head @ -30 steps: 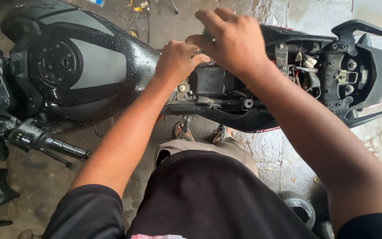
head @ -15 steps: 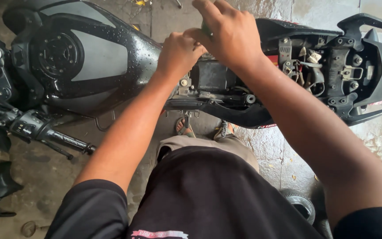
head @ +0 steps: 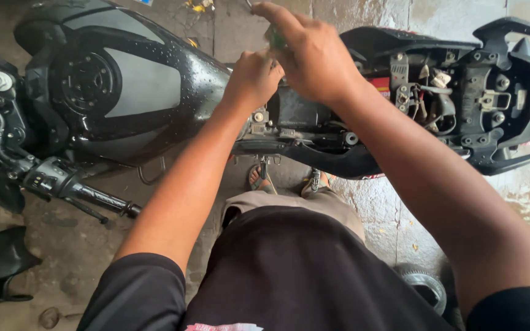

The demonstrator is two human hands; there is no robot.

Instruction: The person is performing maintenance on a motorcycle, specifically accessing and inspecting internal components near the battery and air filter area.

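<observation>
Small green part (head: 275,38) pinched by right hand (head: 314,58); left hand (head: 254,76) closed at motorcycle frame (head: 289,132), contents unclear. Next: careful seating reqd.

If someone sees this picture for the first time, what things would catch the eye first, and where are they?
First the two bare hands at top centre: the left hand and the right hand meet over the open middle of a black motorcycle, the right one pinching something small and green. Left of them sits the wet black and grey fuel tank; to the right, the seatless tail shows bare wiring.
</observation>
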